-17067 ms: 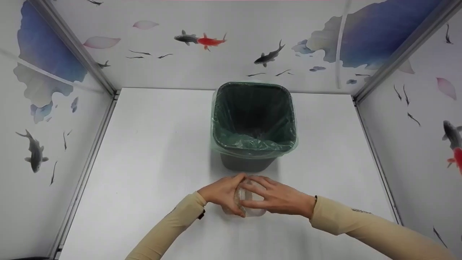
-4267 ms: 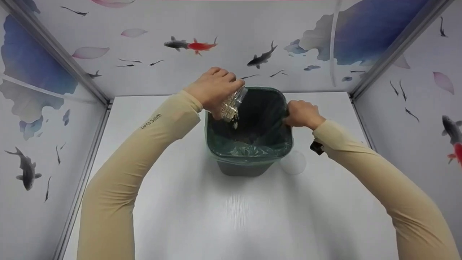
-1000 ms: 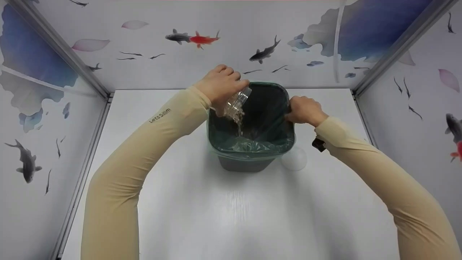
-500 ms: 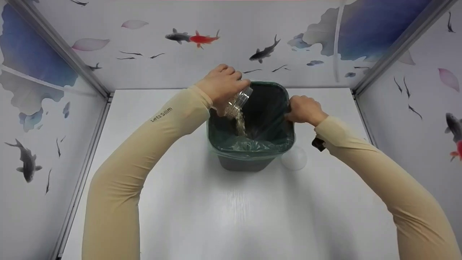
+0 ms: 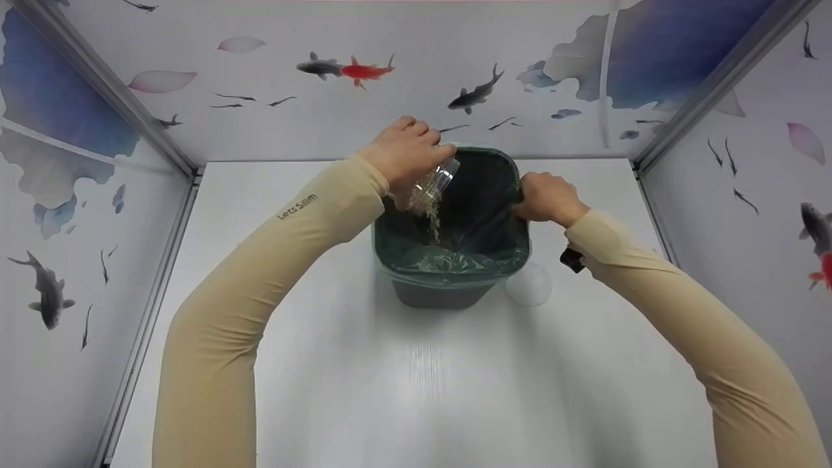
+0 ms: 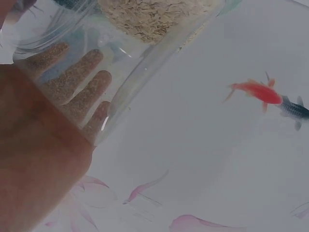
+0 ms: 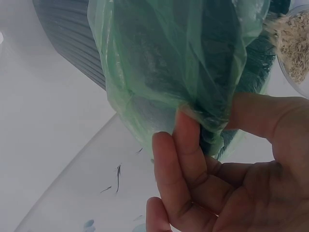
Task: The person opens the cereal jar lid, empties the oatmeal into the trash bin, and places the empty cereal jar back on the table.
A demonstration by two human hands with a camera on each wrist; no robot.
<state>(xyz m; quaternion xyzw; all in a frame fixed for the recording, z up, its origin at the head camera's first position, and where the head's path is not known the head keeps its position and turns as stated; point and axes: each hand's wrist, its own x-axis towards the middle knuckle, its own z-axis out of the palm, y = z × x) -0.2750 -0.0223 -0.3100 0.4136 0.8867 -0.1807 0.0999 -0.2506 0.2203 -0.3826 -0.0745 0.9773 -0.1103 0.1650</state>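
The pale flakes [image 5: 434,224] could scatter on the desk [image 5: 429,377] if the clear jar [image 5: 439,182], tipped over the far-left part of the bin [image 5: 442,298], swung past the rim. The green liner [image 5: 455,261] might slip inward if the right grip [image 5: 549,197], pinching it at the right rim, let go. The left grip [image 5: 409,153] is curled round the jar. In the earliest frame, both hands held the jar on the bin's near side; now flakes stream down.
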